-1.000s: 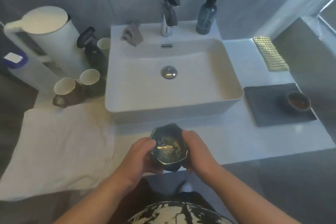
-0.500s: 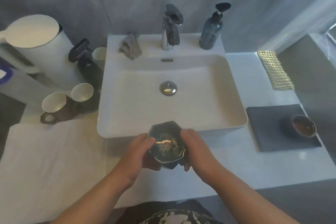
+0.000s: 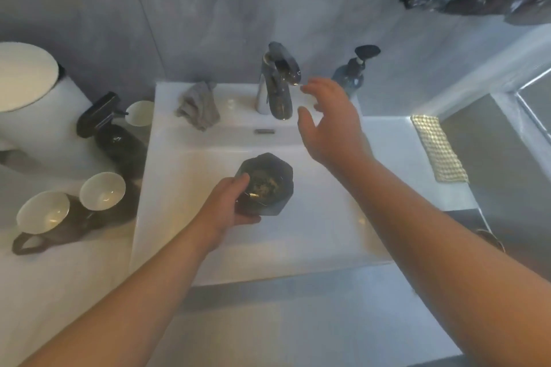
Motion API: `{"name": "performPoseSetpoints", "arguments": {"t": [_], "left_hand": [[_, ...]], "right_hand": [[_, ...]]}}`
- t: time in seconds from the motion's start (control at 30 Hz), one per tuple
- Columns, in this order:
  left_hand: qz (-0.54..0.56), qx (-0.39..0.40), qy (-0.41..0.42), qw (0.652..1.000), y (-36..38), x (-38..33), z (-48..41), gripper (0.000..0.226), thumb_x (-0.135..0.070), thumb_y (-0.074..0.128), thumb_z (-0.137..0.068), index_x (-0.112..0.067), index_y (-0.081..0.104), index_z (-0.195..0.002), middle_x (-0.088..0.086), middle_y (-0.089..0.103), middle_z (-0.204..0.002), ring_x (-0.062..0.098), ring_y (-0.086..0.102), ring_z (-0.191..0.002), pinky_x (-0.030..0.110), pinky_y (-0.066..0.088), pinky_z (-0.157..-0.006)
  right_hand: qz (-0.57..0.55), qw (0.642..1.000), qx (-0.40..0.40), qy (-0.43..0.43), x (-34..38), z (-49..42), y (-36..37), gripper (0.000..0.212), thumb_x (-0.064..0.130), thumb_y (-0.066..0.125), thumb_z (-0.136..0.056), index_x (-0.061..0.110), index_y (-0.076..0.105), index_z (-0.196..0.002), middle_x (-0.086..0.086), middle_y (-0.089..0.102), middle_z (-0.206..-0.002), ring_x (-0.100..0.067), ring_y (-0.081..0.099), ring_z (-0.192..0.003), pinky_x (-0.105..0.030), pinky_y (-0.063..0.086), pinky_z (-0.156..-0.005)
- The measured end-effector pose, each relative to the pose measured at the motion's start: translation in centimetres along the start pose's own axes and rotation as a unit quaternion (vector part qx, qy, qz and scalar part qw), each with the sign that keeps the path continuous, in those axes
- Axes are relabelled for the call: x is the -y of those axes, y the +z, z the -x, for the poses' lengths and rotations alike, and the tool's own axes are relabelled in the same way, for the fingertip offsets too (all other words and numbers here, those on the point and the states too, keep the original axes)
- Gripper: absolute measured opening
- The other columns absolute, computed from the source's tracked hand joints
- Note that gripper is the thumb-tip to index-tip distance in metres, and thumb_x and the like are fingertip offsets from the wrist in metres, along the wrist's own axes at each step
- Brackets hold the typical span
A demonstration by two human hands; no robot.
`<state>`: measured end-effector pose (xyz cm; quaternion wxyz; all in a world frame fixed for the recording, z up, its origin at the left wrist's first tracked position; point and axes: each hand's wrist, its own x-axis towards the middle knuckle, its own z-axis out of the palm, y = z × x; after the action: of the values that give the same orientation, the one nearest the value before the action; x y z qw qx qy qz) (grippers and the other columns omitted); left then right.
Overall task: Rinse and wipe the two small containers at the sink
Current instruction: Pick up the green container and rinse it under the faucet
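Now my right hand has let go, fingers spread, beside the chrome faucet. Left hand grips the dark faceted bowl over the white basin. Lift the lever gently, bowl beneath the spout.

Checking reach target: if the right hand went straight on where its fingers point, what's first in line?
Likely the faucet: the open right hand points at the lever's front end, close to it, though depth is unclear.
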<state>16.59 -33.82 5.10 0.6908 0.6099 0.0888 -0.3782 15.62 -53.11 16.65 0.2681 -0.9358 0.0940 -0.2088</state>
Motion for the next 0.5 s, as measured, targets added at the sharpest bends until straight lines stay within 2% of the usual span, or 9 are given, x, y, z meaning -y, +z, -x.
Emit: {"name": "performPoseSetpoints", "arguments": {"t": [0.07, 0.23, 0.3, 0.37, 0.5], "left_hand": [[0.01, -0.012, -0.005, 1.0, 0.6, -0.8, -1.2, 0.029, -0.042, 0.056, -0.096, -0.014, 0.059, -0.103, 0.026, 0.057, -0.132, 0.041, 0.064, -0.113, 0.043, 0.06, -0.067], [0.024, -0.028, -0.005, 0.999, 2.0, -2.7, -2.8, 0.024, -0.038, 0.05, -0.102, -0.016, 0.06, -0.106, 0.023, 0.058, -0.125, 0.044, 0.059, -0.12, 0.04, 0.061, -0.061], [0.029, -0.031, -0.004, 0.999, 2.5, -3.3, -2.8, 0.023, -0.036, 0.049, -0.103, -0.016, 0.059, -0.107, 0.021, 0.058, -0.125, 0.041, 0.062, -0.116, 0.039, 0.061, -0.058], [0.04, -0.028, 0.0, 0.999, 2.9, -3.7, -2.6, 0.022, -0.033, 0.047, -0.104, -0.015, 0.06, -0.105, 0.019, 0.059, -0.119, 0.035, 0.065, -0.104, 0.036, 0.06, -0.054], [0.052, -0.025, 0.014, 0.998, 3.3, -4.3, -2.4, 0.023, -0.029, 0.045, -0.105, -0.014, 0.062, -0.099, 0.016, 0.058, -0.107, 0.029, 0.066, -0.087, 0.033, 0.058, -0.05]], "right_hand": [[0.027, 0.999, 0.025, -0.038, -0.8, -2.8, 0.7, 0.037, 0.015, 0.064, -0.093, 0.01, 0.062, -0.13, -0.004, 0.058, -0.139, -0.022, 0.055, -0.126, -0.028, 0.04, -0.106], [0.051, 0.991, 0.043, -0.114, -2.0, -6.6, 1.0, 0.021, 0.014, 0.066, -0.089, 0.008, 0.063, -0.109, -0.003, 0.066, -0.113, -0.024, 0.061, -0.099, -0.036, 0.052, -0.082], [0.067, 0.986, 0.051, -0.143, -2.3, -7.4, 1.1, 0.019, 0.012, 0.067, -0.087, 0.005, 0.063, -0.105, -0.006, 0.066, -0.106, -0.027, 0.061, -0.091, -0.033, 0.049, -0.073], [0.09, 0.981, 0.058, -0.16, -2.5, -8.1, 1.2, 0.022, 0.01, 0.067, -0.085, 0.002, 0.064, -0.105, -0.008, 0.067, -0.1, -0.03, 0.061, -0.087, -0.029, 0.044, -0.068], [0.101, 0.976, 0.053, -0.184, -2.6, -8.7, 1.1, 0.023, 0.009, 0.071, -0.08, 0.0, 0.07, -0.102, -0.01, 0.07, -0.092, -0.031, 0.064, -0.08, -0.027, 0.043, -0.066]]}}
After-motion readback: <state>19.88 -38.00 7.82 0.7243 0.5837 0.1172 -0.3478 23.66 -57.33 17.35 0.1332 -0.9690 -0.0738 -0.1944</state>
